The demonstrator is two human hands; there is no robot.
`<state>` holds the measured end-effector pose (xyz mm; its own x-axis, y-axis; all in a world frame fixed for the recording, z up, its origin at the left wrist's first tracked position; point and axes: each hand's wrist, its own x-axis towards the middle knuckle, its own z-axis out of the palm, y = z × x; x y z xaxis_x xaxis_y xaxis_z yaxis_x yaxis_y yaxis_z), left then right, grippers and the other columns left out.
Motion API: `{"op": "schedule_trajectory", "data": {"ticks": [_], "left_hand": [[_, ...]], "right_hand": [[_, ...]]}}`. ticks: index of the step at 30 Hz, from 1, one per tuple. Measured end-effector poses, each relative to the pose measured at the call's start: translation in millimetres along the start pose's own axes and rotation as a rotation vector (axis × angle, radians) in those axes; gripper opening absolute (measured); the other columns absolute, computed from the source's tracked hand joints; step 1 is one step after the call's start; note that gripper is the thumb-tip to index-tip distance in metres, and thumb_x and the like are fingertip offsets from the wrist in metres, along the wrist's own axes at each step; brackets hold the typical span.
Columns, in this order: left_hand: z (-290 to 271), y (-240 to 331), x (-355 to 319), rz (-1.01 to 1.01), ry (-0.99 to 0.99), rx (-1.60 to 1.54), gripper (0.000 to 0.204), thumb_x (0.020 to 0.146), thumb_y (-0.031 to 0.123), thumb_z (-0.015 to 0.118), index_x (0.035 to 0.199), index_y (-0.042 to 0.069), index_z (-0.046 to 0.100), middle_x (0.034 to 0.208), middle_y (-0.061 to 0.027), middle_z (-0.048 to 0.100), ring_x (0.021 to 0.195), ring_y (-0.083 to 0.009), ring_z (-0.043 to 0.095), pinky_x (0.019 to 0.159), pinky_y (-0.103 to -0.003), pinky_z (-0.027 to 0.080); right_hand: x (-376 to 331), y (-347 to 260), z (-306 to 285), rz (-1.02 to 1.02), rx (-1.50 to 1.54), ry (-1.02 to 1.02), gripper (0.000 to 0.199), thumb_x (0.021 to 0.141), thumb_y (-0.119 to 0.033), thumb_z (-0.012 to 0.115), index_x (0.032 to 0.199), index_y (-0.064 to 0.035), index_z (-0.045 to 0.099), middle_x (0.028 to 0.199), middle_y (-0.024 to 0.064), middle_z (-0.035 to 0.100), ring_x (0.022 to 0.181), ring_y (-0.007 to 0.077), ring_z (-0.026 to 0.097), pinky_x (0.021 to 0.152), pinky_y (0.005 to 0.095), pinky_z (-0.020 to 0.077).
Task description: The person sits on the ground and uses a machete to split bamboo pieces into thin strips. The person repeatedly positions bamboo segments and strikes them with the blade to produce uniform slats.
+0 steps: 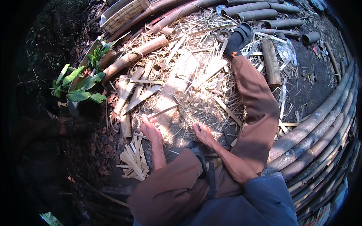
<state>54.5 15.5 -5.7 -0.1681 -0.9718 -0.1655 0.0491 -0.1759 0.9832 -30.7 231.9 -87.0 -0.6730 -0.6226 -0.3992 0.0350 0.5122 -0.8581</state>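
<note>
My left hand (150, 129) grips a thin flat bamboo strip (163, 111) that slants up to the right over a thick wooden block (174, 87). My right hand (203, 134) is closed around a small dark handle, seemingly a knife; its blade is hidden. Both hands hover over ground littered with bamboo shavings (196, 98). A pile of short cut bamboo slats (132, 157) lies just below the left hand. My legs in brown trousers frame the spot, the right leg (256, 105) stretched forward, ending in a black boot (240, 37).
Long bamboo poles (320, 128) curve along the right side and more poles (256, 11) lie at the top. A short log (271, 62) rests beside the right leg. A green leafy plant (79, 83) grows at left. Split bamboo pieces (132, 90) lie scattered.
</note>
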Motion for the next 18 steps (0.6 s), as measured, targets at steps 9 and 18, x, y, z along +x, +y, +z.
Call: {"op": "schedule_trajectory", "data": {"ticks": [9, 18], "left_hand": [[-18, 40, 6, -0.279, -0.138, 0.311, 0.043, 0.092, 0.016, 0.037, 0.115, -0.018, 0.05, 0.105, -0.0289, 0.062, 0.091, -0.0342, 0.068, 0.078, -0.035, 0.059], [-5, 23, -19, -0.161, -0.114, 0.315, 0.044, 0.092, 0.015, 0.034, 0.11, -0.022, 0.05, 0.105, -0.033, 0.062, 0.094, -0.0379, 0.068, 0.08, -0.038, 0.058]], "right_hand": [[-29, -69, -13, -0.074, 0.038, -0.204, 0.036, 0.096, -0.039, 0.055, 0.094, -0.0034, 0.055, 0.068, 0.0234, 0.058, 0.063, 0.0418, 0.058, 0.06, 0.0485, 0.0439], [-17, -52, 4, -0.084, -0.12, -0.23, 0.041, 0.095, -0.047, 0.052, 0.098, -0.0061, 0.055, 0.072, 0.0218, 0.06, 0.07, 0.043, 0.061, 0.063, 0.0486, 0.0476]]}}
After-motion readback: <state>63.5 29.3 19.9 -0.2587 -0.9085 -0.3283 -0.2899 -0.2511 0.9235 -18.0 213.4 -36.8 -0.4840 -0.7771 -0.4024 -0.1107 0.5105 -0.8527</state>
